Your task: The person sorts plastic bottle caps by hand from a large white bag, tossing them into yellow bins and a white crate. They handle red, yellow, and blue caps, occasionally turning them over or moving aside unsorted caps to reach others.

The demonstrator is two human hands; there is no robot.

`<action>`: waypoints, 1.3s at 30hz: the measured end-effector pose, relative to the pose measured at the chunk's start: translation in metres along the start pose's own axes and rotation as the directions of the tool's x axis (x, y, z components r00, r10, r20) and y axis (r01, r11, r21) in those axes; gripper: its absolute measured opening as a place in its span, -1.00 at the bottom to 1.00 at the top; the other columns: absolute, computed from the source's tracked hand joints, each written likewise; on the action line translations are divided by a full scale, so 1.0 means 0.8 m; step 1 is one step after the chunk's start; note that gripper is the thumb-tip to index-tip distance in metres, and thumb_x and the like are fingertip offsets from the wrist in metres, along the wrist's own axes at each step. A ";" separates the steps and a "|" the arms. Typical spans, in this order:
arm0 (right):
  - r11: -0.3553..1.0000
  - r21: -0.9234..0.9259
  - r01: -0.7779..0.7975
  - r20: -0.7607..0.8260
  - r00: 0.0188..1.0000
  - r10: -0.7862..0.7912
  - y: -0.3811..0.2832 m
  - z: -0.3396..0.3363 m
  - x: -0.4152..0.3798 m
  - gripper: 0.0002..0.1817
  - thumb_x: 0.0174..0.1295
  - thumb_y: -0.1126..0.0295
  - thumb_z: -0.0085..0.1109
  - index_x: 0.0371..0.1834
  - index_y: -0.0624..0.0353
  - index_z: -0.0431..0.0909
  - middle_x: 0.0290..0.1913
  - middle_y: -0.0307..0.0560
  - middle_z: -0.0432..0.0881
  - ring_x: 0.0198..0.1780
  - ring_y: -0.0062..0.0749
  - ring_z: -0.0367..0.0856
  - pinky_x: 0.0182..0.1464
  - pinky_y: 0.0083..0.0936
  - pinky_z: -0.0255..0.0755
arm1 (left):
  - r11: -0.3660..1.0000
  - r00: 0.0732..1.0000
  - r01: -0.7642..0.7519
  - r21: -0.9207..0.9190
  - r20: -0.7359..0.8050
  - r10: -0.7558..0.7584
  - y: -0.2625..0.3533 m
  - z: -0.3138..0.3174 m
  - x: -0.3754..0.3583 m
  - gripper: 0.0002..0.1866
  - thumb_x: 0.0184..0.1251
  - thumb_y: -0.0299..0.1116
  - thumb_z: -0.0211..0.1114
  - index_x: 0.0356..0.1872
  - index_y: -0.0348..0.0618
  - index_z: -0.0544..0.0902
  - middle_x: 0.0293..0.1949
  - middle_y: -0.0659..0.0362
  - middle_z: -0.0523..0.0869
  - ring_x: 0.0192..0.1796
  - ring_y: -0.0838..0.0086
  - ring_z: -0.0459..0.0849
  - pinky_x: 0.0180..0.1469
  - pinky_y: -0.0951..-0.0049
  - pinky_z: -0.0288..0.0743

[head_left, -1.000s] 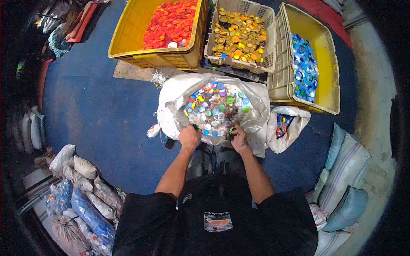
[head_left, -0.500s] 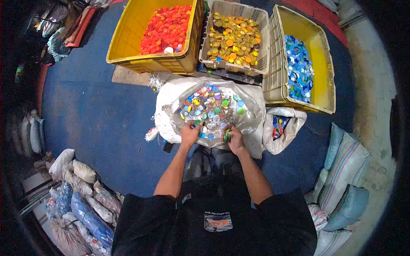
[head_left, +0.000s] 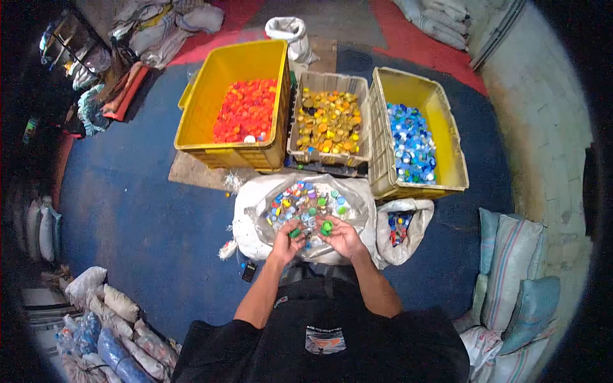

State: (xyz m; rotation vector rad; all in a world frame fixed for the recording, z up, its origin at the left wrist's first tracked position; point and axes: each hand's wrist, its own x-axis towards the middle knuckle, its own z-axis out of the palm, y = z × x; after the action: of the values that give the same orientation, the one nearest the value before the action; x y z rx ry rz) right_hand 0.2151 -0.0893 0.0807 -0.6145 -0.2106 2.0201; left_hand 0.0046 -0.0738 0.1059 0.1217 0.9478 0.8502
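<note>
My left hand [head_left: 285, 245] is closed on a green bottle cap [head_left: 294, 233], over the near side of an opened white sack [head_left: 247, 204]. Opposite it, my right hand [head_left: 345, 241] grips green bottle caps [head_left: 327, 228] at its fingertips; their exact number is hard to make out. Both hands hang close together above mixed bottle caps [head_left: 311, 201] in blue, white, green, yellow and red, lying inside the sack's greyish plastic lining. My hands hide part of the caps nearest to me.
Behind the sack stand a yellow bin [head_left: 191, 137] of red caps, a pale crate [head_left: 329, 80] of yellow caps and a yellowish bin [head_left: 450, 147] of blue caps. A small white sack [head_left: 418, 242] sits at right. A black device [head_left: 249, 271] lies on the blue floor. Stuffed sacks [head_left: 511, 274] line the sides.
The camera view has tilted up, so the bins sit lower in view. My hands have come closer together and lifted off the caps, with green caps now showing plainly in both.
</note>
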 end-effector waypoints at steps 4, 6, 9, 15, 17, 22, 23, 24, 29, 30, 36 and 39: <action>0.986 -0.146 0.080 -0.033 0.996 -0.086 -0.004 0.031 -0.002 -0.46 0.14 0.72 -0.05 0.26 0.31 0.28 0.19 0.19 0.44 0.17 -0.09 0.49 0.24 -0.19 0.38 | 0.949 0.993 -0.120 0.292 0.023 0.118 0.000 0.028 -0.013 -0.71 0.18 -0.45 0.24 -0.05 -0.18 0.50 -0.44 0.28 0.58 -0.54 0.57 0.47 -0.49 0.58 0.38; 0.969 -0.221 0.106 -0.063 0.990 -0.123 -0.005 0.038 -0.001 -0.45 0.15 0.70 -0.05 0.28 0.31 0.25 0.12 0.09 0.50 0.11 -0.16 0.54 0.16 -0.30 0.44 | 0.869 0.985 -0.171 0.465 0.065 0.159 0.002 0.038 -0.018 -0.61 0.07 -0.42 0.43 -0.06 -0.20 0.53 -0.55 0.31 0.56 -0.59 0.61 0.44 -0.48 0.61 0.35; 0.965 -0.238 0.113 -0.088 0.987 -0.137 0.001 0.031 0.006 -0.45 0.20 0.68 -0.01 0.30 0.32 0.22 0.07 0.05 0.52 0.05 -0.21 0.57 0.06 -0.39 0.49 | 0.502 0.872 -0.459 0.733 0.264 0.411 -0.010 0.040 -0.014 -0.55 0.00 -0.31 0.52 -0.07 -0.19 0.59 -0.54 0.31 0.58 -0.53 0.63 0.48 -0.44 0.60 0.38; 0.963 -0.248 0.103 -0.060 0.991 -0.122 0.010 0.036 0.012 -0.50 0.26 0.61 0.05 0.27 0.38 0.22 0.02 0.04 0.54 -0.02 -0.26 0.61 0.00 -0.46 0.51 | 0.150 0.761 -0.498 0.854 0.348 0.548 -0.006 0.047 -0.019 -0.51 -0.06 -0.24 0.54 -0.07 -0.21 0.65 -0.41 0.05 0.71 -0.39 0.43 0.67 -0.29 0.44 0.52; 0.969 -0.225 0.106 -0.065 0.990 -0.123 0.013 0.043 0.011 -0.52 0.27 0.58 0.06 0.26 0.40 0.23 0.02 0.05 0.55 -0.03 -0.26 0.62 0.01 -0.46 0.51 | 0.100 0.748 -0.494 0.864 0.364 0.555 -0.006 0.044 -0.020 -0.52 -0.05 -0.24 0.52 -0.07 -0.22 0.65 -0.40 -0.02 0.72 -0.36 0.34 0.70 -0.28 0.39 0.53; 0.964 -0.256 0.078 -0.094 0.990 -0.105 0.014 0.056 0.006 -0.56 0.27 0.51 0.13 0.20 0.40 0.31 0.02 0.02 0.55 -0.03 -0.30 0.62 0.01 -0.47 0.52 | 0.014 0.700 -0.531 0.847 0.429 0.571 -0.006 0.036 -0.017 -0.56 0.00 -0.25 0.48 -0.09 -0.25 0.66 -0.46 -0.03 0.70 -0.39 0.29 0.71 -0.32 0.36 0.54; 0.965 -0.251 0.076 -0.104 0.989 -0.105 0.013 0.063 0.005 -0.56 0.27 0.49 0.14 0.19 0.40 0.32 0.02 0.02 0.56 -0.03 -0.31 0.62 0.01 -0.48 0.52 | 0.022 0.703 -0.530 0.847 0.425 0.570 -0.005 0.036 -0.018 -0.57 0.00 -0.26 0.47 -0.09 -0.26 0.65 -0.46 -0.03 0.69 -0.39 0.28 0.71 -0.33 0.36 0.53; 0.962 -0.267 0.061 -0.115 0.989 -0.095 0.016 0.059 0.008 -0.56 0.26 0.49 0.16 0.18 0.40 0.33 0.02 0.01 0.56 -0.03 -0.32 0.62 0.01 -0.49 0.51 | 0.030 0.707 -0.529 0.848 0.421 0.569 -0.005 0.037 -0.020 -0.57 0.01 -0.26 0.46 -0.09 -0.26 0.65 -0.46 -0.02 0.69 -0.40 0.28 0.70 -0.33 0.36 0.53; 0.921 -0.390 0.018 -0.186 0.978 -0.098 0.020 0.070 0.011 -0.59 0.25 0.45 0.21 0.15 0.32 0.41 -0.04 -0.07 0.61 -0.11 -0.46 0.64 -0.13 -0.62 0.51 | 0.044 0.708 -0.527 0.849 0.410 0.576 -0.004 0.026 -0.015 -0.60 0.02 -0.31 0.42 -0.10 -0.27 0.65 -0.46 -0.01 0.68 -0.42 0.24 0.68 -0.34 0.34 0.53; 0.905 -0.424 0.027 -0.153 0.983 -0.101 0.020 0.070 0.012 -0.58 0.24 0.45 0.22 0.15 0.32 0.41 -0.05 -0.07 0.61 -0.11 -0.48 0.64 -0.13 -0.63 0.50 | 0.033 0.690 -0.545 0.837 0.426 0.585 -0.003 0.023 -0.012 -0.61 0.02 -0.32 0.41 -0.10 -0.27 0.65 -0.46 -0.02 0.68 -0.42 0.23 0.68 -0.34 0.33 0.53; 0.782 -0.622 0.031 -0.114 0.985 -0.129 0.025 0.042 0.026 -0.50 0.20 0.50 0.25 0.21 0.35 0.35 -0.03 -0.06 0.60 -0.10 -0.48 0.62 -0.09 -0.61 0.51 | -0.049 0.668 -0.525 0.850 0.447 0.595 -0.001 0.018 -0.009 -0.62 0.03 -0.26 0.40 -0.14 -0.28 0.65 -0.47 -0.03 0.65 -0.42 0.17 0.67 -0.34 0.28 0.52; 0.795 -0.604 0.052 -0.184 0.962 -0.202 0.023 0.055 0.024 -0.56 0.21 0.48 0.25 0.15 0.27 0.39 -0.12 -0.10 0.64 -0.14 -0.48 0.64 -0.26 -0.66 0.53 | -0.058 0.700 -0.478 0.877 0.420 0.578 0.004 0.020 -0.014 -0.60 0.03 -0.21 0.41 -0.16 -0.28 0.66 -0.49 -0.03 0.65 -0.43 0.16 0.66 -0.35 0.26 0.51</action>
State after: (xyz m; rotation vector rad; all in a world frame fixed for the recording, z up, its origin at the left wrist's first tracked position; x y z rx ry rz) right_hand 0.1713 -0.0779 0.1047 -1.1993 -0.7423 1.7103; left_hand 0.0120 -0.0753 0.1243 1.7877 1.4507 0.8062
